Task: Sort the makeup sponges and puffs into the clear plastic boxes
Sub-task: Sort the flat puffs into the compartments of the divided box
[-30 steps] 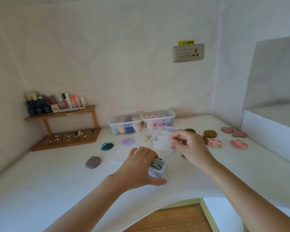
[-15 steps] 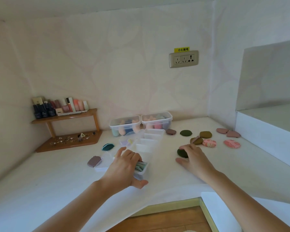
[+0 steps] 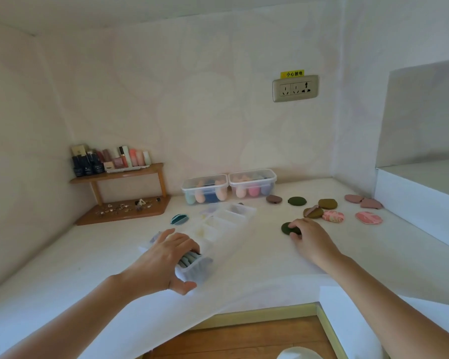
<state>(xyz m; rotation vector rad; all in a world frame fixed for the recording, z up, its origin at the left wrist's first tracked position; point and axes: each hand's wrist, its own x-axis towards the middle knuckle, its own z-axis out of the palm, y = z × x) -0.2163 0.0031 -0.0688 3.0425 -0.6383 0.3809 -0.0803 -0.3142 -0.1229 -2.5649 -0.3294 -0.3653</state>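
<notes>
A long clear divided box (image 3: 228, 218) lies in the middle of the white counter. Its near compartment holds several green puffs (image 3: 188, 260). My left hand (image 3: 163, 260) lies over that near end, fingers curled into the compartment and thumb at the box's front. A dark green puff (image 3: 285, 228) lies on the counter to the right. My right hand (image 3: 310, 235) pinches its right edge with bent fingers. More loose puffs lie behind: olive (image 3: 327, 203), dark green (image 3: 297, 201), mauve (image 3: 274, 199), pink marbled (image 3: 333, 216), and a teal one (image 3: 179, 219) on the left.
Two lidded clear boxes (image 3: 205, 189) (image 3: 252, 182) of sponges stand against the back wall. A wooden shelf (image 3: 119, 172) with bottles fills the left corner. A raised white ledge (image 3: 412, 203) borders the right. The counter's front edge (image 3: 244, 310) cuts inward near me.
My right hand left the divided box, moved right and came down on the dark green puff, its fingers now bent on it. My left hand stayed on the box's near end.
</notes>
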